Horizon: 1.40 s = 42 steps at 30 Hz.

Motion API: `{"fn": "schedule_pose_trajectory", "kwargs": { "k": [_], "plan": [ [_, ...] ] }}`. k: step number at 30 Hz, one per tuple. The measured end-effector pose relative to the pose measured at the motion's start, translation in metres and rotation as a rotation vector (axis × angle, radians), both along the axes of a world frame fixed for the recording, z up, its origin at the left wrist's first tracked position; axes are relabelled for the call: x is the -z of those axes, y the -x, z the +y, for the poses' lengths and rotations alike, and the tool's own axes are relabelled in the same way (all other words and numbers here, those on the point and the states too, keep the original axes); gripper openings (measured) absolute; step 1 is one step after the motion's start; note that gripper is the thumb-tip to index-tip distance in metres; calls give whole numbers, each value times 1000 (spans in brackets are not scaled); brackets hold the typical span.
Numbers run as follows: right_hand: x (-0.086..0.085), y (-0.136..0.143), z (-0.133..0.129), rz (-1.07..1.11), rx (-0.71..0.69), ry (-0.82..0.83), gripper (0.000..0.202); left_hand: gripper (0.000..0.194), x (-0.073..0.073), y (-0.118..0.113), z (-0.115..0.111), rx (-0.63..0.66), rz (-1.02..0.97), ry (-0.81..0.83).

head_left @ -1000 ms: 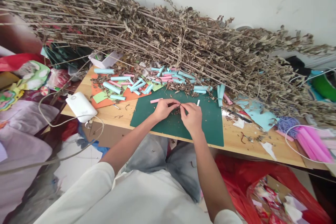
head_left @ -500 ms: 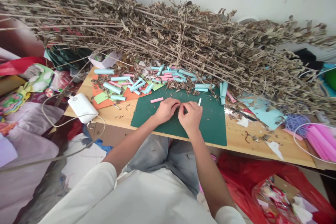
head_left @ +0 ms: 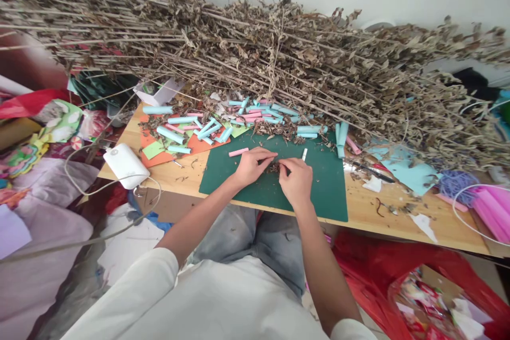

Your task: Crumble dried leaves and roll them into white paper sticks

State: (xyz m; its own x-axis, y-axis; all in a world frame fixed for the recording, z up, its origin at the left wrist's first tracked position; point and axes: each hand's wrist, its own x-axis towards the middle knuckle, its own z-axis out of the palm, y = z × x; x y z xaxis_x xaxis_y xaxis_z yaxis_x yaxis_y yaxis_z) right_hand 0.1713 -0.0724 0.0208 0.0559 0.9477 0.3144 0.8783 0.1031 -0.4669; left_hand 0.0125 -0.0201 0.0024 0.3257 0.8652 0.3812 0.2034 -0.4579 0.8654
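Note:
Over the green cutting mat (head_left: 223, 180), my left hand (head_left: 252, 166) lies with its fingers stretched out toward the right and nothing seen in them. My right hand (head_left: 298, 179) faces it, thumb and forefinger curled together at the edge of some dark crumbled dried leaf bits (head_left: 273, 168). What exactly sits at those fingertips is small and partly hidden. A pink paper roll (head_left: 238, 152) rests on the mat beyond my left hand. A small white stick-like piece (head_left: 305, 154) stands out just behind my right hand.
Long bundles of dried stalks (head_left: 239, 48) span the back of the wooden table (head_left: 181, 175). Several blue paper rolls (head_left: 171, 134) lie on orange paper (head_left: 153, 160). A white corded device (head_left: 125, 164) is at the left edge. A pen-like black tool (head_left: 378, 172) and purple yarn (head_left: 458, 186) lie right.
My hands have drawn apart: the right one moved right and slightly down, and the left fingers straightened. Dark leaf bits now show on the mat between them.

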Motion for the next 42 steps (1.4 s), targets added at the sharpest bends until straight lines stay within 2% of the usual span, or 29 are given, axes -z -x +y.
{"fn": "schedule_pose_trajectory", "kwargs": {
  "k": [3, 7, 9, 12, 15, 17, 23, 26, 29, 32, 36, 42],
  "plan": [
    [-6, 1, -1, -77, 15, -16, 21, 19, -1, 0, -1, -25, 13, 65],
    [-8, 0, 4, 40, -29, -63, 23, 18, -2, 0, 1, -15, 22, 122],
    [-7, -1, 7, 85, -72, -61, 22, 18, -2, 1, 2, 1, 23, 126],
    [-7, 0, 9, 42, -97, -72, 21, 17, -2, 1, 3, 7, 55, 100],
    [-9, 3, 7, -30, -85, -94, 17, 17, -5, 0, 2, 12, 113, 58],
    [-11, 7, 6, -6, -56, -102, 16, 19, -7, 0, 1, 21, 132, 55],
    [-10, 6, 9, 186, -11, -59, 16, 20, -8, 2, 3, -19, 21, 155],
    [-4, 0, 8, 195, 19, -33, 12, 20, -9, 3, 4, -7, -19, 132],
    [-1, -3, 6, 194, -7, -9, 14, 22, -10, 3, 3, 0, -23, 118],
    [-4, -3, 5, 195, -26, -25, 21, 23, -9, 3, 2, -11, -8, 168],
    [-9, -1, 8, 227, -31, -46, 19, 24, -4, 2, 2, -6, -52, 266],
    [-5, 0, 12, 211, -90, -73, 18, 19, 0, 2, 2, 1, -32, 223]
  ]
}}
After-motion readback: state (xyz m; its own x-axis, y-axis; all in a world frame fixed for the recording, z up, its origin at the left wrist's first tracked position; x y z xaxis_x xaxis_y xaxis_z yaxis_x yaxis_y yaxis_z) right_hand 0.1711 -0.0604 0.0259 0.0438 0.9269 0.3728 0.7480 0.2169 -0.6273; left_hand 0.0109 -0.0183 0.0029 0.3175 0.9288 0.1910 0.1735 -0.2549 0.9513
